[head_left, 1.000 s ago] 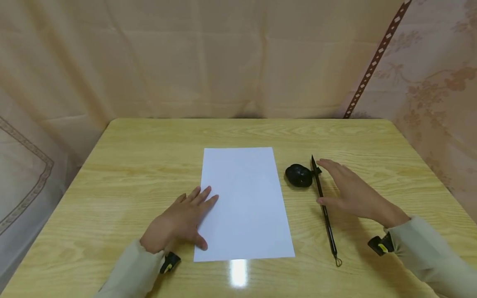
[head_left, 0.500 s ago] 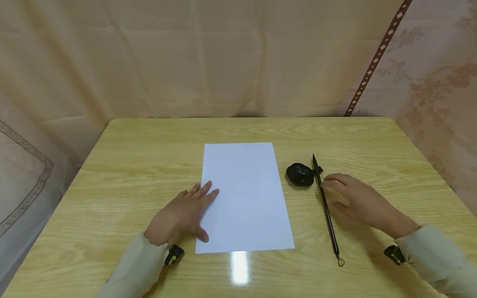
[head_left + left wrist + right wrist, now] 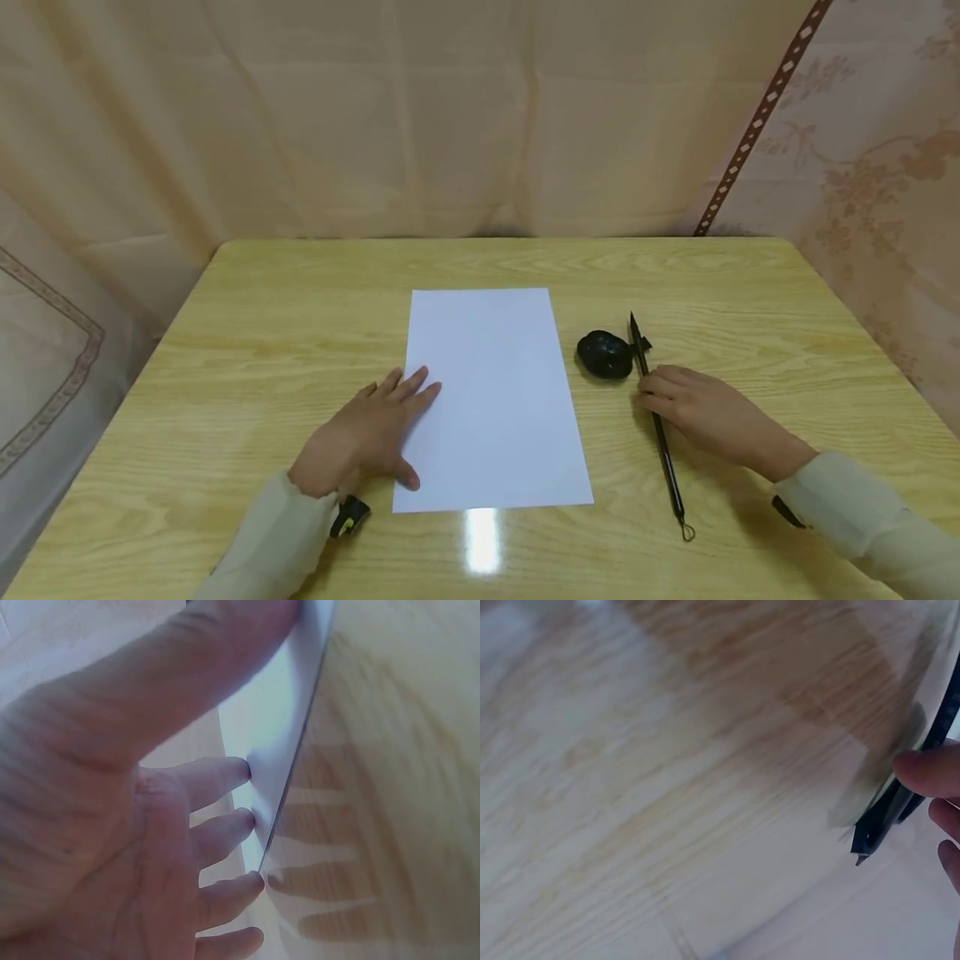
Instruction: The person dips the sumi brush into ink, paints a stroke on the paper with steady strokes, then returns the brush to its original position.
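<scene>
On a sheet of white paper (image 3: 495,400), my left hand (image 3: 367,437) rests at the left edge with its fingers spread. In the left wrist view, the fingertips touch the paper (image 3: 277,712) or lie close along its edge. My right hand (image 3: 716,417) pinches a black ink brush (image 3: 665,467) around the middle of its handle. The brush's dark pointed tip faces away from me, and its hanging loop faces me. Its upper part leans at a rounded, glossy black brush rest (image 3: 604,354). Part of the handle is hidden behind my right fingers.
A wood-grain table (image 3: 300,283) bears all of these. Beige curtains (image 3: 465,125) hang behind its far edge, and a patterned cloth (image 3: 885,192) hangs at the right. A bright light reflection lies below the paper.
My right hand has pulled back slightly toward me, then closed its fingers on the brush handle. The left hand has stayed on the paper; the paper has shifted slightly away in view.
</scene>
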Available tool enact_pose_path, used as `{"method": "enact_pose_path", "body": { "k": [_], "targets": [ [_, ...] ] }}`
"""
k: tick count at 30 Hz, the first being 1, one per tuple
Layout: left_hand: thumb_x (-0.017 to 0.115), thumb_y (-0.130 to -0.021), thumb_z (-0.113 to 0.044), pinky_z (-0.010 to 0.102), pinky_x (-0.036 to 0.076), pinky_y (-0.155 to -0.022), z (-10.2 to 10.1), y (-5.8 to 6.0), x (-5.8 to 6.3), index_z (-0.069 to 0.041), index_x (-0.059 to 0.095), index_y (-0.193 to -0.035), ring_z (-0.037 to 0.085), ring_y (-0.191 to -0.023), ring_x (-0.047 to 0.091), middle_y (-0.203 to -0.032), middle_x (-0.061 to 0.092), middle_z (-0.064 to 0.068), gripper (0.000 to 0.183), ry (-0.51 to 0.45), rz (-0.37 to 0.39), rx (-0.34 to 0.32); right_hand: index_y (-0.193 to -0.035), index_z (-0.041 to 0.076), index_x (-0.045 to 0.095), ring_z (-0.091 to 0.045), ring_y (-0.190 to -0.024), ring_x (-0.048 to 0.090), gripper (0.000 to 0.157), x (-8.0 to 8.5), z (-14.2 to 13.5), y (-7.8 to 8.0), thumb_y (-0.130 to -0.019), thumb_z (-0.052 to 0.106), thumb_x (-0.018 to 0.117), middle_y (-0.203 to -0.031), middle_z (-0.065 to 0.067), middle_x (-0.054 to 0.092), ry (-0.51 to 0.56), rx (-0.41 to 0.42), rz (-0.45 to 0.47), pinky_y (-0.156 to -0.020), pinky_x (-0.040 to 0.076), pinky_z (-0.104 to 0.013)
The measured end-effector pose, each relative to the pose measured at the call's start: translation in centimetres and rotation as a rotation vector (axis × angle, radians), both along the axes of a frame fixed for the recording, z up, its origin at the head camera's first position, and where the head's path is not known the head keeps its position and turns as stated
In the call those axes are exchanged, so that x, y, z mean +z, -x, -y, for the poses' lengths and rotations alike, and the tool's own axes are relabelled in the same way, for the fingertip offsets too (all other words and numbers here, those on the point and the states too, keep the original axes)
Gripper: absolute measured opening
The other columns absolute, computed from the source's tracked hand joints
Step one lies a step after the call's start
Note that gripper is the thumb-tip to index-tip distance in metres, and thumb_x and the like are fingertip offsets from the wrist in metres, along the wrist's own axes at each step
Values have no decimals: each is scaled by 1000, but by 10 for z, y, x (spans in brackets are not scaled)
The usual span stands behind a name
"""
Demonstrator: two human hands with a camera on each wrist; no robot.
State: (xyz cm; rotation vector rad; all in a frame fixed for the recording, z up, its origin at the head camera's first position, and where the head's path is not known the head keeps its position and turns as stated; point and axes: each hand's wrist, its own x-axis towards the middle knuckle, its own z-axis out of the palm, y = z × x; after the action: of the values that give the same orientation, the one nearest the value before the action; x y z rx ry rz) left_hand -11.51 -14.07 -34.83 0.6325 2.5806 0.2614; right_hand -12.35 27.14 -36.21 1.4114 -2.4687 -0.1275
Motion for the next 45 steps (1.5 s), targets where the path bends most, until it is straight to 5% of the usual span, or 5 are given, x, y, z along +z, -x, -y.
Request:
{"method": "enact_pose_path", "body": {
  "k": [22,27,34,39,45],
  "targets": [
    [86,-63,-34,56,20,-114,1,-6,4,-14,21,-153,40,-146,2,-161,6,9,113,-45,25,4,-91,8,73,-23,-99,65,27,-1,2,0,-68,-4,65,-100,-6,71,-92,75,-137,-94,48,-41],
    [86,-64,-33,55,20,-115,1,-6,3,-14,21,-153,40,-147,3,-161,7,9,112,-63,30,7,-89,4,72,-25,-101,65,31,3,0,2,-86,-5,42,-97,-7,71,-17,99,-192,-96,45,-41],
    [87,-62,-32,54,20,-115,2,-6,-1,-16,23,-153,38,-147,3,-161,8,7,112,-60,29,27,-91,1,71,-28,-99,66,63,12,2,10,-105,5,9,-94,-8,71,82,121,-265,-111,33,-37],
    [87,-62,-33,54,18,-116,2,-6,-3,-15,22,-153,39,-147,4,-161,8,8,112,-60,20,20,-95,-2,70,-33,-101,63,57,27,6,15,-106,14,16,-98,-13,71,189,94,-263,-118,21,-33],
    [87,-62,-33,56,16,-116,3,-6,-3,-14,22,-153,39,-147,4,-161,8,9,113,-49,12,9,-98,-4,69,-36,-97,65,46,45,20,25,-105,20,31,-96,-18,71,395,32,-264,-116,26,-29]
  ]
}}
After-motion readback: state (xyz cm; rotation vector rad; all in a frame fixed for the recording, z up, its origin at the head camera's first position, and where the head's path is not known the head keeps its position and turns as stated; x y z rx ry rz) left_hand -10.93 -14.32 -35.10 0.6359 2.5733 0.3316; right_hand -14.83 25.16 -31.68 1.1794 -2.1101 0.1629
